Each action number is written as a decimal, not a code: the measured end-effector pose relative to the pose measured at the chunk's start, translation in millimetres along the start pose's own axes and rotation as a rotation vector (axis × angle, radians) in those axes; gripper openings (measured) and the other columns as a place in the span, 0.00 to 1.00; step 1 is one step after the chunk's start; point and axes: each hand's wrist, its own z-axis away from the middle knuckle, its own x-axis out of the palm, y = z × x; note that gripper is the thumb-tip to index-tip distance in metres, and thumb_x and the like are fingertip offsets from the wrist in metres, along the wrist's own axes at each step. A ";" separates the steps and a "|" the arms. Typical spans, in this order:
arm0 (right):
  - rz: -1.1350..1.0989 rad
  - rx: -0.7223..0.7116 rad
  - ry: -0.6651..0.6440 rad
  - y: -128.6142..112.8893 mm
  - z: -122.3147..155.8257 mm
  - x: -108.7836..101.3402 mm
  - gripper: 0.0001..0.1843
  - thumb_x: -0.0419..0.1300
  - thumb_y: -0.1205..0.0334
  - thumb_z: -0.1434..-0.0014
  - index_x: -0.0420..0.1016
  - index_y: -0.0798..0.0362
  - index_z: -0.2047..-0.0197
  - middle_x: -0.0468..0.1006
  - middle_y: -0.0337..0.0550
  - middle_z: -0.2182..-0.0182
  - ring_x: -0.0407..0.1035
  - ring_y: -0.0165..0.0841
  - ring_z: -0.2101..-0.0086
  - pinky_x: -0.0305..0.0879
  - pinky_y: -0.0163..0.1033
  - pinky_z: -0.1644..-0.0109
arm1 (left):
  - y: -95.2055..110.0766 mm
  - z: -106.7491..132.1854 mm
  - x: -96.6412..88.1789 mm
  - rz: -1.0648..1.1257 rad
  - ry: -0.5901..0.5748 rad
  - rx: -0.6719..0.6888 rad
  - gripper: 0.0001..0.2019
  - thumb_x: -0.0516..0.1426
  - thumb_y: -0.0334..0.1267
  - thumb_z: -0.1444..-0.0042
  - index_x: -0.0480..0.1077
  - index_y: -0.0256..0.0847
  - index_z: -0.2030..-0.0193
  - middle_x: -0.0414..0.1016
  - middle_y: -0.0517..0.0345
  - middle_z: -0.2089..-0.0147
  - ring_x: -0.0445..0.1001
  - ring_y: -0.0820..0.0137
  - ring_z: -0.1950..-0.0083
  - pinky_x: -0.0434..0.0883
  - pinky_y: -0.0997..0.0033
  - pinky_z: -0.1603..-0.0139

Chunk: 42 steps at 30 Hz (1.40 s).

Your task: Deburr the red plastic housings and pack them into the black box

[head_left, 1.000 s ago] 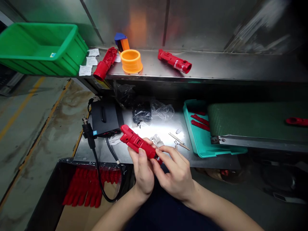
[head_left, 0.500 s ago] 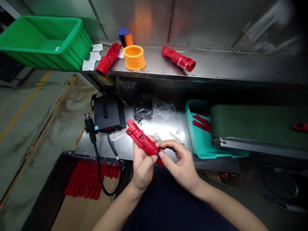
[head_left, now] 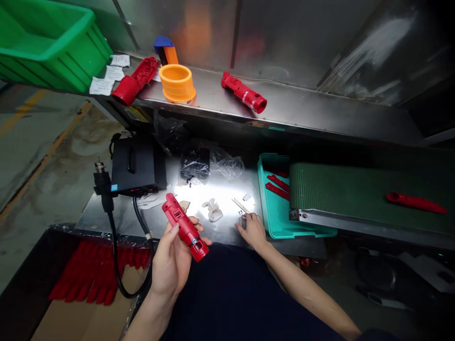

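And here's the red plastic housing (head_left: pixel 185 227), held up in the left hand (head_left: pixel 170 265) over the steel counter (head_left: pixel 223 232), well left of the teal tray (head_left: pixel 262 199). Left fingers (head_left: pixel 206 241) curl round its far side, thumb laid along the top. Over by the tray, the right hand (head_left: pixel 253 230) is down with its fingertips (head_left: pixel 249 219) bunched at a small metal part (head_left: pixel 242 221); pinching it or not, can't tell from here. This handling step calls for a fine, careful pinch.

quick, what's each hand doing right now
Left hand: closed around the red plastic housing, holding it.
Right hand: curled at a small metal piece; cannot tell if it holds it.
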 end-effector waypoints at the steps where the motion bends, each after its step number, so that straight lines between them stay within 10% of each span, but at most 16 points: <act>1: 0.049 0.034 0.000 9.6 -3.2 4.0 0.17 0.65 0.54 0.35 0.74 0.55 0.48 0.75 0.49 0.46 0.69 0.45 0.45 0.66 0.58 0.39 | -1.5 0.7 0.4 -0.017 0.047 -0.001 0.18 0.61 0.48 0.39 0.72 0.41 0.47 0.77 0.53 0.58 0.77 0.63 0.60 0.80 0.65 0.65; 9: -0.089 0.193 -0.189 19.7 3.8 11.0 0.21 0.63 0.52 0.33 0.72 0.55 0.42 0.73 0.50 0.44 0.71 0.43 0.48 0.71 0.54 0.44 | -7.4 11.7 7.1 -0.190 0.101 0.002 0.31 0.54 0.67 0.38 0.73 0.35 0.59 0.78 0.53 0.70 0.74 0.68 0.79 0.72 0.70 0.82; 16: -0.744 0.049 -0.643 -14.8 47.4 -50.2 0.27 0.48 0.45 0.42 0.73 0.56 0.51 0.78 0.60 0.52 0.76 0.46 0.57 0.73 0.57 0.52 | -7.6 14.8 9.6 -0.217 0.026 -0.018 0.27 0.52 0.62 0.34 0.73 0.36 0.62 0.77 0.56 0.70 0.70 0.75 0.83 0.69 0.75 0.84; 22: -0.965 -0.126 -0.936 -58.3 75.7 -78.6 0.29 0.56 0.57 0.59 0.65 0.52 0.50 0.78 0.54 0.59 0.76 0.49 0.59 0.71 0.62 0.51 | -5.1 13.3 13.1 -0.214 -0.029 -0.035 0.24 0.56 0.60 0.36 0.73 0.36 0.62 0.76 0.56 0.69 0.72 0.73 0.77 0.70 0.77 0.84; 31: 0.361 -0.926 -0.247 -127.8 95.0 -75.8 0.18 0.53 0.71 0.51 0.65 0.55 0.54 0.68 0.49 0.61 0.62 0.42 0.62 0.65 0.48 0.58 | 5.8 21.4 20.8 -0.305 -0.014 -0.129 0.28 0.57 0.65 0.41 0.73 0.37 0.59 0.77 0.52 0.65 0.75 0.69 0.75 0.69 0.74 0.85; 42: 0.826 -1.093 -0.094 -144.6 89.5 -74.9 0.08 0.60 0.63 0.47 0.68 0.54 0.62 0.68 0.47 0.66 0.61 0.42 0.66 0.56 0.46 0.62 | 12.4 21.7 20.1 -0.309 -0.037 -0.090 0.25 0.57 0.64 0.40 0.74 0.41 0.60 0.74 0.54 0.70 0.72 0.67 0.75 0.69 0.73 0.84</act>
